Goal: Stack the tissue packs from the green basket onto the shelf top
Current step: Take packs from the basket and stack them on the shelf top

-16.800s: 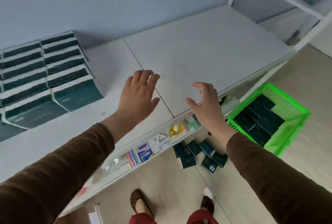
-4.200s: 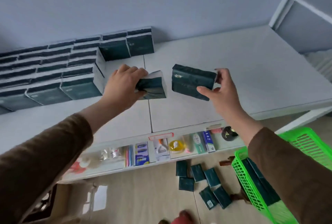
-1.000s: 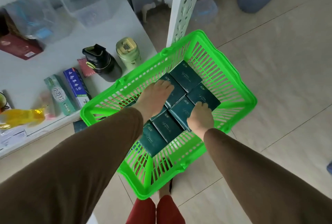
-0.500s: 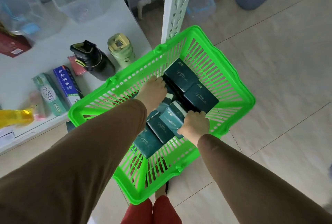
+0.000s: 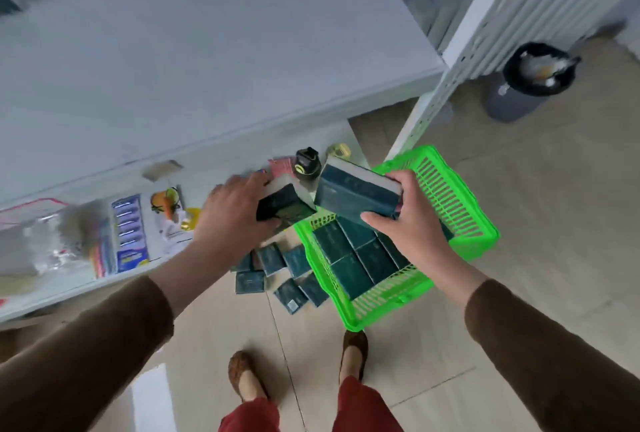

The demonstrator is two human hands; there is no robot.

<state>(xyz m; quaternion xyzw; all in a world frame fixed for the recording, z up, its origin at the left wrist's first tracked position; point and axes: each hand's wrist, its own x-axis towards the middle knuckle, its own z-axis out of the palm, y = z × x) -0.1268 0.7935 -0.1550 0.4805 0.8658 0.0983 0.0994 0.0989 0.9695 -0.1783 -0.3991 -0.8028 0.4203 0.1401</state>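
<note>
My left hand [image 5: 235,212] grips a dark green tissue pack [image 5: 284,205], lifted above the floor near the shelf's front edge. My right hand [image 5: 407,220] holds a second dark green tissue pack [image 5: 356,191] above the green basket [image 5: 460,203]. Several more packs [image 5: 353,255] lie flat in the basket on the floor. The white shelf top [image 5: 207,51] spreads across the upper left; the stacked packs on it are out of view.
Several loose tissue packs [image 5: 277,272] lie on the floor left of the basket. The lower shelf [image 5: 138,224] holds small goods and two bottles [image 5: 306,163]. A white shelf post [image 5: 433,96] stands behind the basket, a dark bin [image 5: 530,82] at the right. My feet [image 5: 298,369] are below.
Both hands have risen out of the basket, each with a tissue pack. My view has lifted from the basket toward the shelf top.
</note>
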